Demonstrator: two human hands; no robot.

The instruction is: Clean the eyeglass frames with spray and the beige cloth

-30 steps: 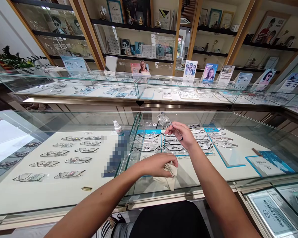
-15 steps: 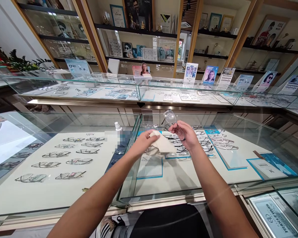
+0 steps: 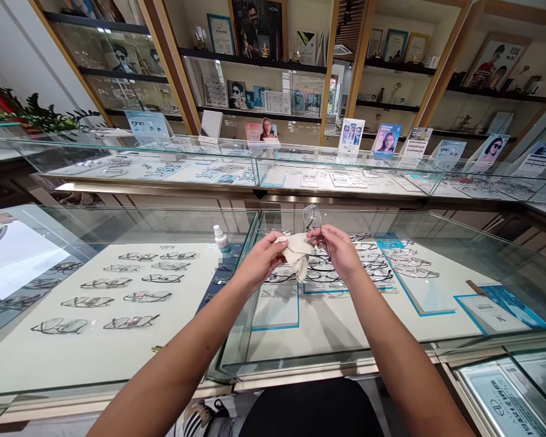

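Note:
Above the glass display case, my left hand (image 3: 262,258) pinches a cream cloth (image 3: 298,255). My right hand (image 3: 337,247) is closed on a pair of thin-framed glasses (image 3: 312,215), with one lens standing up above the fingers. The cloth reaches across to the right fingertips and hides the lower part of the glasses. A white spray bottle (image 3: 221,240) stands on the case, to the left beyond my left hand.
Rows of glasses (image 3: 148,296) lie in the left case, and more frames (image 3: 368,276) lie under the glass at the right. A second glass counter (image 3: 186,170) with upright cards runs behind. Shelves with pictures (image 3: 259,30) line the wall.
The cloth has moved up to my right fingertips and bunched together. The glasses have turned and dropped slightly, and my hands are closer together. The view has shifted slightly.

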